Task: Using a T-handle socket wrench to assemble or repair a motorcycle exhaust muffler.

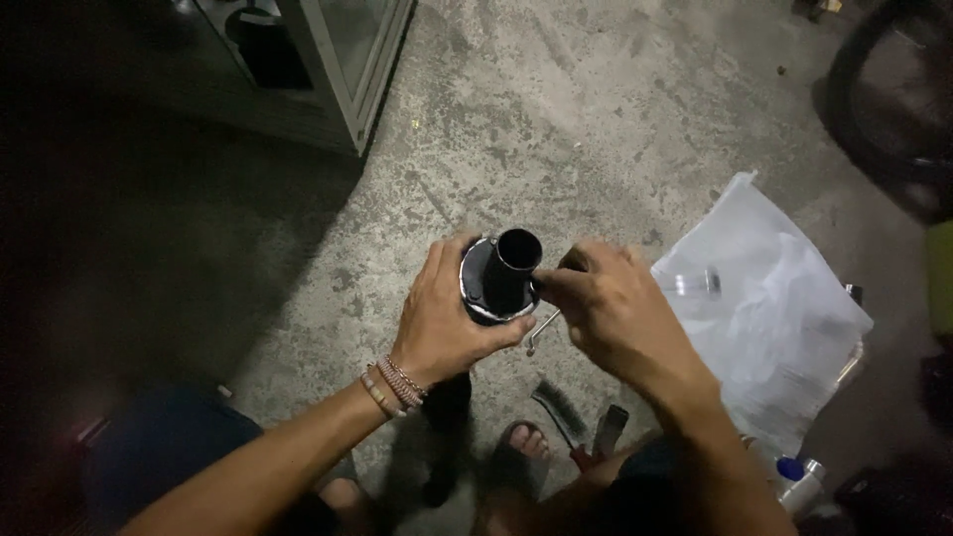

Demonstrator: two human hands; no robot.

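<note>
Hands [526, 308] around half-hidden black tube [508, 273], dim.

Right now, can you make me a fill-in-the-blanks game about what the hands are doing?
1. The left hand wraps around a black ____ with a metal flange.
2. The left wrist wears beaded ____.
3. The wire brush lies on the concrete ____, near a sandalled foot.
4. The white plastic sheet lies on the person's ____ side.

Missing words: tube; bracelets; floor; right
</note>
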